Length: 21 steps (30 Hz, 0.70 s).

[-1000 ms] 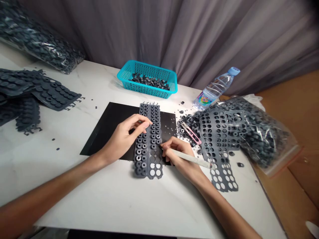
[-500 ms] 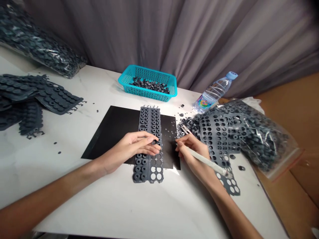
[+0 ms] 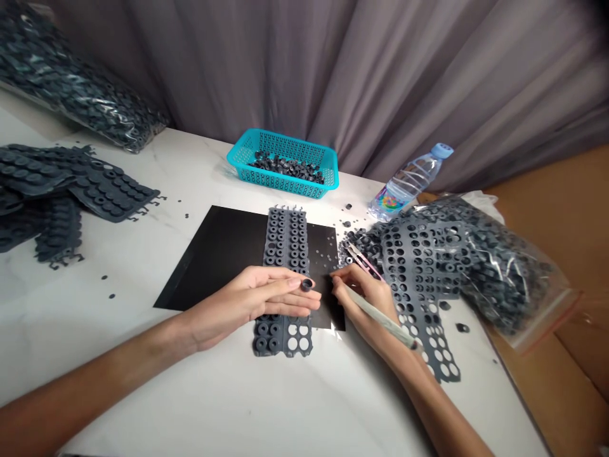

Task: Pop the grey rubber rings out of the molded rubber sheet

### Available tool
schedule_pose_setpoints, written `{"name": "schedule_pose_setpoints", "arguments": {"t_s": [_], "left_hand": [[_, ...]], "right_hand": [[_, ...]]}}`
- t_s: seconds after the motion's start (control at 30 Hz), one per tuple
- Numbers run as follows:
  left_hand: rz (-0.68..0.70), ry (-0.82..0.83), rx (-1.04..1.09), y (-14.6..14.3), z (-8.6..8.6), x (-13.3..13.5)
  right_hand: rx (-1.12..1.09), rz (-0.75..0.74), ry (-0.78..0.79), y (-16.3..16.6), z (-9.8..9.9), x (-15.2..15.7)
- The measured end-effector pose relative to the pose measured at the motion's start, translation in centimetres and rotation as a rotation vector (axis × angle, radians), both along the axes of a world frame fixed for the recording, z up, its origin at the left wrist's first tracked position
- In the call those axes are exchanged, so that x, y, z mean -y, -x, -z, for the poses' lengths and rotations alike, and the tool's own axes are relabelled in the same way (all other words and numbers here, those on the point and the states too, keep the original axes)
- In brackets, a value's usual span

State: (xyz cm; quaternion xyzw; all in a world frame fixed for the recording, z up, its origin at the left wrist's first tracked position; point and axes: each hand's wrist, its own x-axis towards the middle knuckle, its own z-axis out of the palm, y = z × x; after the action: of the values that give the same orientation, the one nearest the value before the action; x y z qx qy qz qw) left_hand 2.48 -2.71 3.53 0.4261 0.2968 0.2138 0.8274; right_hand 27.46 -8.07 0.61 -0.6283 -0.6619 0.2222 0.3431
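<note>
A small black rubber cup-shaped piece (image 3: 307, 285) rests on the fingers of my left hand (image 3: 273, 291), with the thumb against it. That hand is over a dark grey rubber sheet (image 3: 287, 238) with rows of round ring-shaped pieces and, at its near right end, open holes. My right hand (image 3: 364, 292) grips a pen-like tool (image 3: 380, 320) with a whitish handle, its dark tip pointing left towards the piece but apart from it. Beneath the sheet lies a black mat (image 3: 214, 254). Pink-handled tweezers or snips (image 3: 364, 261) lie just beyond my right hand.
A turquoise basket (image 3: 285, 184) of small black pieces stands at the back, near a water bottle (image 3: 412, 184). On the right are a punched-out sheet (image 3: 423, 279) and a plastic bag of pieces (image 3: 504, 279). More rubber sheets (image 3: 104, 190) and a large filled bag (image 3: 80, 82) are left.
My left hand has moved slightly right and nearer, turning so the small piece shows more fully. My right hand has shifted slightly left with the tool.
</note>
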Motion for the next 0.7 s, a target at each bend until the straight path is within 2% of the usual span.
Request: {"name": "schedule_pose_setpoints", "arguments": {"t_s": [0.3, 0.4, 0.53, 0.7], "left_hand": [[0.016, 0.057, 0.003, -0.1, -1.0, 0.0], [0.016, 0.051, -0.004, -0.1, -0.7, 0.0], [0.007, 0.021, -0.031, 0.1, 0.0, -0.5], [-0.054, -0.114, -0.009, 0.8, 1.3, -3.2]], "right_hand": [[0.012, -0.014, 0.016, -0.1, -0.2, 0.1], [-0.007, -0.023, 0.027, 0.0, -0.2, 0.1], [-0.110, 0.041, 0.061, 0.1, 0.0, 0.0], [-0.072, 0.082, -0.031, -0.2, 0.3, -0.4]]}}
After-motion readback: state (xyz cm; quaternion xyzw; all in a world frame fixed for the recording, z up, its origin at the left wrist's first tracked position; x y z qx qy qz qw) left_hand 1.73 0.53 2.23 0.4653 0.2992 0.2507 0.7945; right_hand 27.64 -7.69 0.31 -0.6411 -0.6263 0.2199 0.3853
